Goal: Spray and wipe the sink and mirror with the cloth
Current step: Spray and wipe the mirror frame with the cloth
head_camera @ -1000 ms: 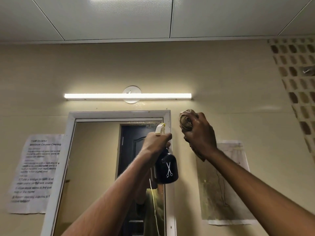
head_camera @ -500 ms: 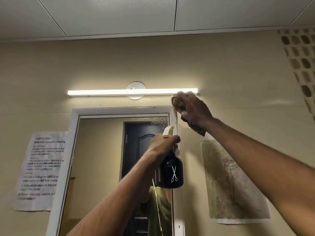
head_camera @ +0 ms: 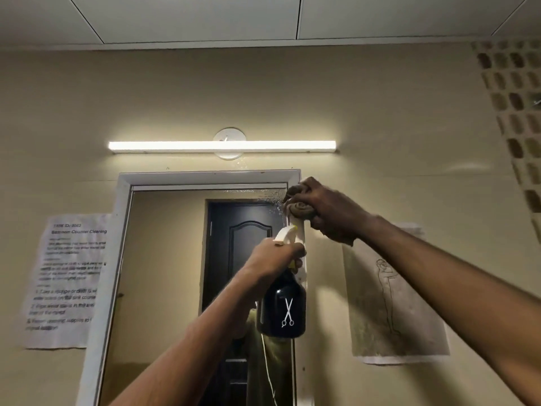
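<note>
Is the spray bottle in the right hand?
No, the left hand grips the black spray bottle, while the right hand presses the bunched cloth at the mirror's top corner.

- Mirror (head_camera: 164, 273) — lower part cut off by the bottom edge.
- Cloth (head_camera: 298, 208) — mostly hidden inside the right hand (head_camera: 328, 209).
- Spray bottle (head_camera: 282, 309) — neck covered by the left hand (head_camera: 275, 259).
- Notice (head_camera: 67, 276) — small print too blurred to read.
- Both forearms run out of frame.

The mirror (head_camera: 175, 273) hangs below the light bar (head_camera: 222, 145), between two paper sheets. The cloth (head_camera: 300, 208) presses its top right corner, above the spray bottle (head_camera: 282, 306).
</note>
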Available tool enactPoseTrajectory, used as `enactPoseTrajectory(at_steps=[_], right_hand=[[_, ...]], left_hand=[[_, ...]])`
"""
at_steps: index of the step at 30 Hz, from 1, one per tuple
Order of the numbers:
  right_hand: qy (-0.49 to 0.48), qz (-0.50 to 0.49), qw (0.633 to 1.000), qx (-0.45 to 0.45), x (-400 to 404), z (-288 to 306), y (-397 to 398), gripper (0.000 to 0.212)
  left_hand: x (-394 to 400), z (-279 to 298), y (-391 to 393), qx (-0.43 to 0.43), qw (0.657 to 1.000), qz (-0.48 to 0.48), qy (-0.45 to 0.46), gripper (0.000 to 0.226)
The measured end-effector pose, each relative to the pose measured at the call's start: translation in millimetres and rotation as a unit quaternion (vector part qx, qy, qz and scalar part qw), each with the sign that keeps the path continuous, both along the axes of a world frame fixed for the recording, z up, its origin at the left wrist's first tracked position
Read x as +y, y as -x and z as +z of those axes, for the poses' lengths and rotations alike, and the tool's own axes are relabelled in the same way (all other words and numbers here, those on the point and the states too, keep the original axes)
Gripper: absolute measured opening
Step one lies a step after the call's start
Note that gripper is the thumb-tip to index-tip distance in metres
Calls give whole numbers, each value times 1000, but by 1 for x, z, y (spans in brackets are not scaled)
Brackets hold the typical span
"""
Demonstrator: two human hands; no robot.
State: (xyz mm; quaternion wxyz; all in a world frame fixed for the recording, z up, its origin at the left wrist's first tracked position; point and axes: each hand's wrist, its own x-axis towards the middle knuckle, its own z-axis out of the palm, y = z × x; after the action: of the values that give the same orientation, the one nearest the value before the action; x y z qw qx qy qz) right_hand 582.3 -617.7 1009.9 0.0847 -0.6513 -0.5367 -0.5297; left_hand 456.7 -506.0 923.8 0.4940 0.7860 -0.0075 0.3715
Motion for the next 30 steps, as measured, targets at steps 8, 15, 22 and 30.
enactPoseTrajectory(at_steps=[8,15,22,30], right_hand=[[-64,47,994,73,5,57,2,52],[-61,56,994,76,4,39,0,46],[-57,52,995,59,5,23,-2,45],[-9,50,996,71,-2,-25,-6,47]], left_hand=[[1,-3,2,-4,1000,-22,7,36],[-5,4,1,-51,998,46,12,24],[-8,-9,-1,-58,996,74,1,25],[-1,-34,4,25,999,-12,20,23]])
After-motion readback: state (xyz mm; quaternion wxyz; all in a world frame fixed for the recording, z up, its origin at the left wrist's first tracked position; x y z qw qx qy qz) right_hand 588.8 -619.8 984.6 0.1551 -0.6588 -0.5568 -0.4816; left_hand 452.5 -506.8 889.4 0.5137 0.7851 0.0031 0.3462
